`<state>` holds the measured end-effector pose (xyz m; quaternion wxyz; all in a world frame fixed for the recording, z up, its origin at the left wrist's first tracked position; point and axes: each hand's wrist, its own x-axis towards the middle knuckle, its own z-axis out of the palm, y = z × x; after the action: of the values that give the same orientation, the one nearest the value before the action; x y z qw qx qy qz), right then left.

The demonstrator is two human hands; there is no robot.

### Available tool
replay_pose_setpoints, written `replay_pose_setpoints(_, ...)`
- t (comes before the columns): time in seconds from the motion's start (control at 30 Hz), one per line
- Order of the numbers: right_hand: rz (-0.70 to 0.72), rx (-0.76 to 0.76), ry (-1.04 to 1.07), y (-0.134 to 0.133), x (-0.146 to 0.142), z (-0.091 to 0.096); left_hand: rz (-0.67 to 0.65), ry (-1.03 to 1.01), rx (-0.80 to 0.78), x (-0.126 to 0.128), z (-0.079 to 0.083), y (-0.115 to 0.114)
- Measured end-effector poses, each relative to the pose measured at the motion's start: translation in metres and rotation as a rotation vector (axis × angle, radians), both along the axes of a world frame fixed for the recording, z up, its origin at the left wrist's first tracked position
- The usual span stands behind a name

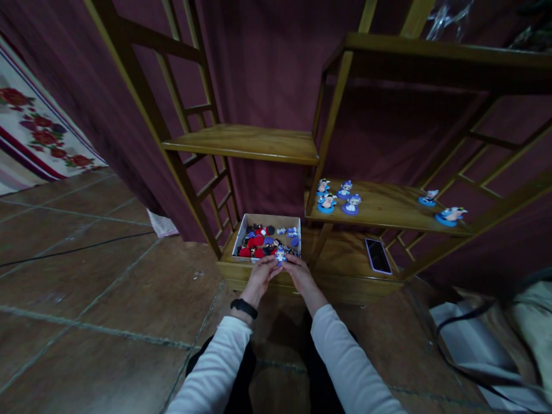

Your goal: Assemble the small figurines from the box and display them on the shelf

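A small purple-and-white figurine (280, 256) is held upright between my left hand (263, 272) and my right hand (298, 271), the fingers of both closed on it. Just behind them an open cardboard box (244, 225) holds many small figurines, some with red round bases and some purple. On the shelf to the right, purple-based figurines (351, 204) and blue-based figurines (326, 203) stand grouped at its left end. Two more blue-based pieces, a nearer figurine (451, 216) and a farther figurine (428, 198), stand at its right end.
The wooden display rack (241, 144) has a bare upper-left shelf board above the box. A phone (378, 256) lies on the bottom board at right. A black cable (77, 249) crosses the tiled floor at left. A bag and strap (466, 322) lie at lower right.
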<state>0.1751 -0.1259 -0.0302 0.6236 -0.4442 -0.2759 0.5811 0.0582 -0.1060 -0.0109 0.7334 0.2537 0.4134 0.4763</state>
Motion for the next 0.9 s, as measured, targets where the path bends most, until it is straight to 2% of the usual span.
replay_pose_setpoints(0.17, -0.075, 0.012, 0.026, 0.002, -0.002, -0.004, 0.014, -0.033, -0.013, 0.003, 0.002, -0.003)
replay_pose_setpoints(0.4, -0.034, 0.091, 0.108, -0.009, -0.014, 0.001, 0.041, -0.069, 0.027, -0.004, 0.002, -0.015)
replay_pose_setpoints(0.53, 0.011, 0.063, 0.125, -0.029, -0.018, 0.011, 0.015, -0.061, 0.059, -0.016, 0.008, -0.032)
replay_pose_setpoints(0.67, 0.06, 0.055, 0.129, -0.06, -0.018, 0.02, -0.021, -0.063, 0.063, -0.024, 0.013, -0.059)
replay_pose_setpoints(0.8, 0.071, 0.055, 0.18, -0.084, -0.02, 0.021, 0.011, -0.07, 0.063, -0.025, 0.007, -0.082)
replay_pose_setpoints(0.9, 0.047, 0.02, 0.191, -0.09, -0.021, 0.016, 0.039, -0.089, 0.064, -0.021, 0.0, -0.092)
